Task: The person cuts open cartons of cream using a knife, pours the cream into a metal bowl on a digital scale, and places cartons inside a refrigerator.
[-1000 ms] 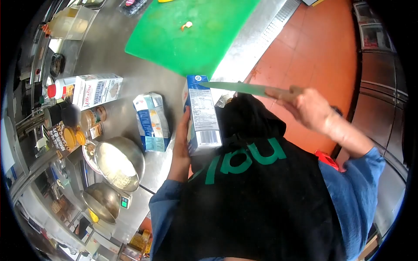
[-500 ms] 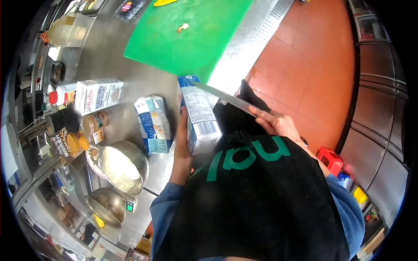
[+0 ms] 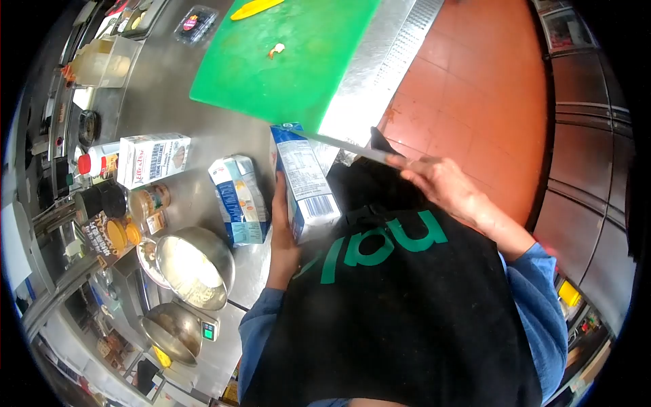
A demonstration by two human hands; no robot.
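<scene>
My left hand (image 3: pixel 284 234) is wrapped along the side of a blue and white carton (image 3: pixel 306 182), which tilts close to my apron. In my right hand (image 3: pixel 441 183) is a knife (image 3: pixel 352 147), its handle covered by the closed fingers. The narrow blade lies across the carton's blue top end, near the corner of the green cutting board (image 3: pixel 271 85). Whether the edge has cut into the carton I cannot tell. A second carton, blue and white with a crumpled top (image 3: pixel 239 200), stands just left of my left hand.
On the metal counter (image 3: pixel 166 74) are a white carton (image 3: pixel 154 159), a red-capped bottle (image 3: pixel 98 161), jars, and a steel bowl (image 3: pixel 229 271) of pale contents. Another metal bowl (image 3: pixel 169 332) sits by a digital scale (image 3: pixel 209 330). A yellow item (image 3: pixel 256 8) and a small scrap (image 3: pixel 276 50) lie on the board.
My right hand has moved up and slightly right, and the blade now appears thinner, more edge-on, across the carton's top. My left hand keeps its hold. The view has shifted a little.
</scene>
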